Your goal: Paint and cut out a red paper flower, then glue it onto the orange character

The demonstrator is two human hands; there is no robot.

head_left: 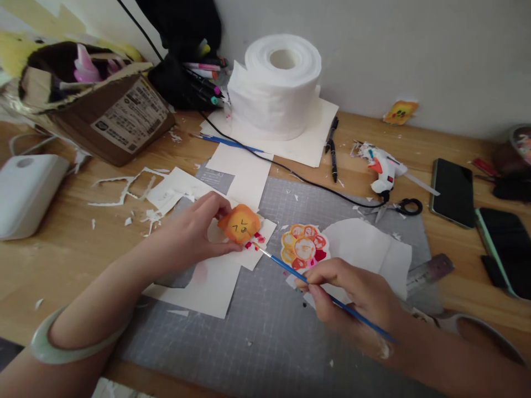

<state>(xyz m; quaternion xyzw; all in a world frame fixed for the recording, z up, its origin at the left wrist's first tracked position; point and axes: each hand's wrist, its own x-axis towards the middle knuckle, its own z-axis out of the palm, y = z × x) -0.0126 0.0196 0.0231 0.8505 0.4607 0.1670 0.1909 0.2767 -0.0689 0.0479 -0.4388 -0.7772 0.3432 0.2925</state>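
My left hand (207,226) pinches a small orange painted paper cutout (239,223) by its edge; a winking face is drawn on it in black. Between the fingers of my right hand (348,293) is a blue paintbrush (290,271), its tip close to the lower right edge of the cutout. I cannot tell whether the bristles touch it. Red paint dabs (258,239) mark the white paper under the tip. Just beyond my right fingers lies a flower-shaped paint palette (305,249) smeared with yellow, orange and red.
A grey cutting mat (265,337) covers the desk's middle, strewn with paper scraps. A large tissue roll (274,88) stands at the back. A glue gun (379,168), black-handled scissors (409,207), a ruler (431,272) and phones (452,193) lie right; a cardboard box (108,116) sits left.
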